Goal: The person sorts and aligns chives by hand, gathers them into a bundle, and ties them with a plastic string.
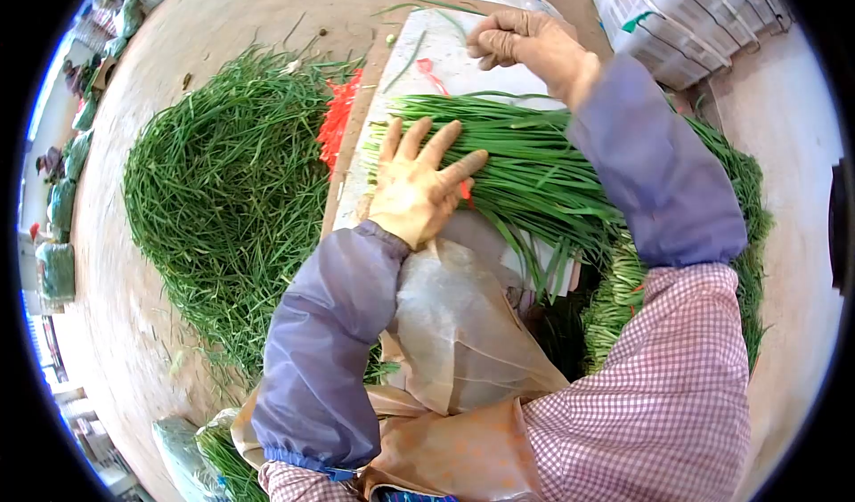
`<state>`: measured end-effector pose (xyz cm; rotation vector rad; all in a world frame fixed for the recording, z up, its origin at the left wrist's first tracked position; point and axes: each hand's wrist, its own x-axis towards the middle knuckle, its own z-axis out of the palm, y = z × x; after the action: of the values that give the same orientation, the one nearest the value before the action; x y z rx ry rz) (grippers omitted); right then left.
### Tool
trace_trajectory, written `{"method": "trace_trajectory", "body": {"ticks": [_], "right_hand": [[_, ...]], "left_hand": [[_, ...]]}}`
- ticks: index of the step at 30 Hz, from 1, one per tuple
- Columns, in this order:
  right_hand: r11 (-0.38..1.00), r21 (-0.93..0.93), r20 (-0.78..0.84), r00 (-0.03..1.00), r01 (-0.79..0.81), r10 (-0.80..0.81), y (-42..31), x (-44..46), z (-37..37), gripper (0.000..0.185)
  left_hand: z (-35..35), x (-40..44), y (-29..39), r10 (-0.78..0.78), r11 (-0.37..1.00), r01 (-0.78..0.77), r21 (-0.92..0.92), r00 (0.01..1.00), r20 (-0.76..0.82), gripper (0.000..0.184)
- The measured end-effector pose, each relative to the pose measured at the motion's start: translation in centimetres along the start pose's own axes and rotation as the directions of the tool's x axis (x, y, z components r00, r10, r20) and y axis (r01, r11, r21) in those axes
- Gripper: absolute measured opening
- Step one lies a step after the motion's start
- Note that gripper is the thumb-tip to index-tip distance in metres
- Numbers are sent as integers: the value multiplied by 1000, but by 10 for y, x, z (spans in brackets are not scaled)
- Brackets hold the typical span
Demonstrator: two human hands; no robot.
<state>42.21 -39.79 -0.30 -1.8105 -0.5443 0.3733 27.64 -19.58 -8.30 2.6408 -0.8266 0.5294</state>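
A bundle of long green garlic chives [525,150] lies across a pale board [419,34], its cut pale ends toward the left. My left hand [414,186] rests flat on the bundle near those ends, fingers spread. A bit of red tie [466,192] shows beside its thumb. My right hand [525,46] is raised over the far part of the board, apart from the bundle. Its fingers are curled together, and whatever they may hold cannot be made out. Another red tie [432,76] lies on the board beyond the bundle.
A big heap of loose green leaves [232,190] covers the floor at left. Red ties [340,119] hang on the board's left edge. More chive bundles [614,302] are stacked at right. White crates [686,21] stand at upper right; several green bags [58,270] line the far left.
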Motion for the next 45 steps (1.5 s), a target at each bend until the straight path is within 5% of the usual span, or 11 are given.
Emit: {"method": "trace_trajectory", "body": {"ticks": [1,6,10,14,17,20,24,29,34,42,45], "right_hand": [[990,27,-72,987,-140,141,26,22,-5,21],[858,-444,-86,966,-258,245,91,79,21,29],[394,-895,-134,968,-209,211,73,84,59,25],[405,-866,-141,921,-292,363,102,105,41,24],[547,-791,-196,961,-274,197,101,71,22,19],[940,-253,-314,938,-230,144,116,42,16,11],[972,207,-225,962,-110,157,104,-5,38,8],[983,183,-255,964,-33,80,65,-39,103,10],[901,434,-241,960,-27,145,52,-40,111,36],[934,298,-80,970,-197,230,41,-32,103,22],[950,196,8,970,-242,245,33,-32,107,22]], "left_hand": [[1,-1,-1,-4,1000,4,0,1000,3,43],[5,-1,-2,-14,1000,13,-28,999,-30,41],[4,-1,-5,-6,999,5,-47,1000,-14,42],[3,-2,-6,-10,997,7,-82,999,-32,45],[5,-3,-5,-23,993,16,-113,998,-64,43],[2,-4,-3,-36,994,28,-103,997,-70,39],[-3,-8,-5,2,993,-16,-114,993,-116,32],[-33,-31,-2,-21,991,11,-134,997,-76,23],[-63,-59,11,-64,997,55,-58,984,-167,32],[-40,-102,15,-247,969,220,-113,881,-404,24],[-34,-111,16,-470,872,362,-330,807,-358,20]]}}
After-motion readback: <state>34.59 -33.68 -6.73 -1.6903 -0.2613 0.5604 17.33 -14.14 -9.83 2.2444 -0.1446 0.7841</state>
